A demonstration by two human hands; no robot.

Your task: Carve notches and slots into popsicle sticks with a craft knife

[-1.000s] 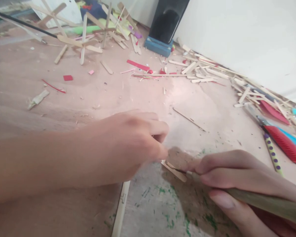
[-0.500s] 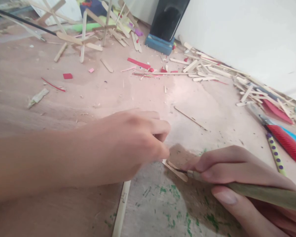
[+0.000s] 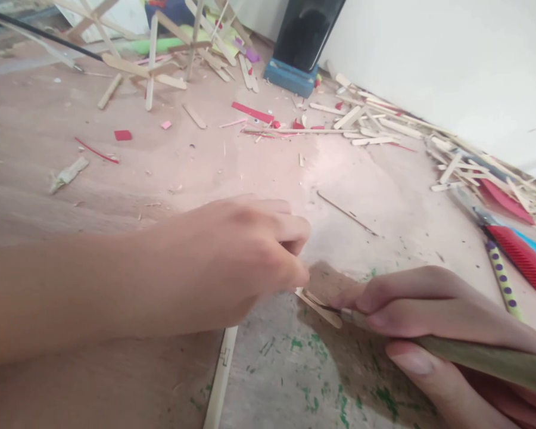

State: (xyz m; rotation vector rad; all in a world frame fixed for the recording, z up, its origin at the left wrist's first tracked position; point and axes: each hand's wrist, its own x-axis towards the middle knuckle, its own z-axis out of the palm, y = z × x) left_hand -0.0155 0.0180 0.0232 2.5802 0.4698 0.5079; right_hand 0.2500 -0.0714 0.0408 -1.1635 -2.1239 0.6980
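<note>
My left hand (image 3: 232,262) is closed in a pinch on one end of a small wooden craft stick (image 3: 319,307) lying on the board. My right hand (image 3: 433,333) is wrapped round a long olive-green tool handle (image 3: 486,360). The tool's thin dark tip (image 3: 328,308) touches the stick's free end. A long pale stick (image 3: 220,375) lies on the board below my left hand. Green flecks mark the surface around the two hands.
Loose craft sticks and red scraps (image 3: 366,128) litter the far side along a white wall. A glued stick structure (image 3: 161,53) stands at the top left. A dark phone on a blue stand (image 3: 297,53) is behind. A red-handled cutter (image 3: 518,256) and a dotted pencil (image 3: 502,277) lie right.
Both hands stay on the small stick with the tool tip on it; only the view has shifted slightly.
</note>
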